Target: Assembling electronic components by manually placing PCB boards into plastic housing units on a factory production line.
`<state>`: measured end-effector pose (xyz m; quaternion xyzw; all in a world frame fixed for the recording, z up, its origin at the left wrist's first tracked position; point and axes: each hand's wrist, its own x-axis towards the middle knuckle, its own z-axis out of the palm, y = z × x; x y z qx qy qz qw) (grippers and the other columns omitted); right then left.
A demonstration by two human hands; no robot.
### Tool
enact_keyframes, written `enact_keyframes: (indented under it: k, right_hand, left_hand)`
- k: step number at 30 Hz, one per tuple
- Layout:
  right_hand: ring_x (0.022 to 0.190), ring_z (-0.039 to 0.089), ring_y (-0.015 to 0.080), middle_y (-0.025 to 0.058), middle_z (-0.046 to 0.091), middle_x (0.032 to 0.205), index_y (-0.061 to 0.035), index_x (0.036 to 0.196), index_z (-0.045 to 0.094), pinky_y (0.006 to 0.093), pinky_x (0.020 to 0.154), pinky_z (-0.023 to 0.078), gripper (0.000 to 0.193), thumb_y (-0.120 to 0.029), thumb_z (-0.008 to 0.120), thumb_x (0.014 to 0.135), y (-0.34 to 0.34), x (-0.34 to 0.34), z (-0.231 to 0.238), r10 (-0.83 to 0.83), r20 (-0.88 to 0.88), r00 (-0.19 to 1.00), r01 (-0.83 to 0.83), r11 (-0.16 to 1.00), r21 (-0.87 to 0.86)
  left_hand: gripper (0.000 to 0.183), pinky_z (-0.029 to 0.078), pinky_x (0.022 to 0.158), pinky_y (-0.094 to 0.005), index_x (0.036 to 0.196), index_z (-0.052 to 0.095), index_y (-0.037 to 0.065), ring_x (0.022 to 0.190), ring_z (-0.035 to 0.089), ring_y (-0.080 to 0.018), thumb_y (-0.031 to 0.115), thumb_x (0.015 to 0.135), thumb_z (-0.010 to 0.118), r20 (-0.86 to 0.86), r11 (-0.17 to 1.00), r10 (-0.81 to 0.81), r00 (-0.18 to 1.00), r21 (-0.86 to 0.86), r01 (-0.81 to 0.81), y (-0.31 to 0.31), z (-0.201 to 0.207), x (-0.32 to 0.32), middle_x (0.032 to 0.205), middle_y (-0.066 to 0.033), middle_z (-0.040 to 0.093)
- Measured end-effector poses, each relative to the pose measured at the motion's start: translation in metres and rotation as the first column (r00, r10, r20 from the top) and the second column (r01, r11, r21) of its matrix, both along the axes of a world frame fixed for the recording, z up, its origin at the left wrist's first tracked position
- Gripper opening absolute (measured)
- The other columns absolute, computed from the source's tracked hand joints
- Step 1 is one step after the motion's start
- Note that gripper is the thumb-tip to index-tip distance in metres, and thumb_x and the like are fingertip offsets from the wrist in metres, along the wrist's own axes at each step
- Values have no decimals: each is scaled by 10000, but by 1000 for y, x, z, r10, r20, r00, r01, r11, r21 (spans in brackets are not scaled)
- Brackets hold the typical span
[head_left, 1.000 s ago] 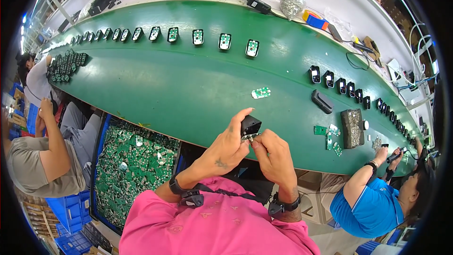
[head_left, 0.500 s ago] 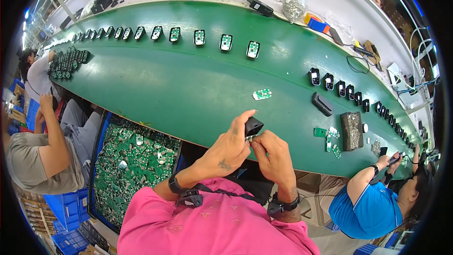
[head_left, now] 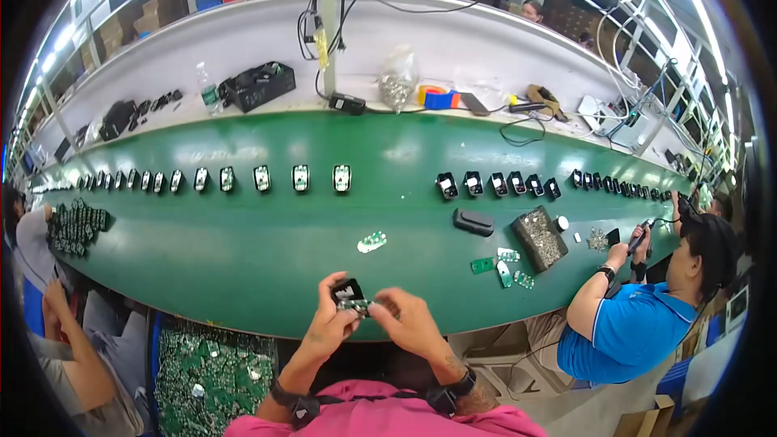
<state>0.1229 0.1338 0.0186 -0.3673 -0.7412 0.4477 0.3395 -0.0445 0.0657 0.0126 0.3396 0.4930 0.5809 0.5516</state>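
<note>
Below the near edge of the table, toward its left end, a blue-rimmed bin is filled with loose green circuit boards. Beyond the far edge, a black box holds dark parts, and a clear bag contains small metallic pieces. Along the far edge, the left row of black housings has green-and-white boards seated inside; the right row of black housings shows white pieces within.

Just inside the near edge, the left hand has its grip closed around a black housing, boxy and open-faced, with a small green board at its near side. The right hand has its fingers bent beside that board; blurred, they may be touching it, but I cannot tell whether they grip it.
</note>
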Motion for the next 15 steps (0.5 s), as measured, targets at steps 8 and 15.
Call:
enact_keyframes:
  k: [8,15]
  right_hand:
    - [580,591,72,13,631,703,25,954,629,229,533,470,166,-140,638,964,-7,2,-9,-29,-261,965,-77,919,-387]
    - [601,588,76,33,637,771,43,974,638,216,562,473,141,-98,631,963,-5,-2,-1,-42,-526,850,-221,876,-428]
  left_hand:
    - [418,481,545,-278,1395,412,151,726,608,-172,385,1049,434,421,997,-64,905,57,45,9,-5,0,1012,-99,620]
    - [451,503,562,-273,1410,391,162,703,613,-169,416,1042,454,387,995,-81,919,87,51,7,-3,6,1002,-77,622]
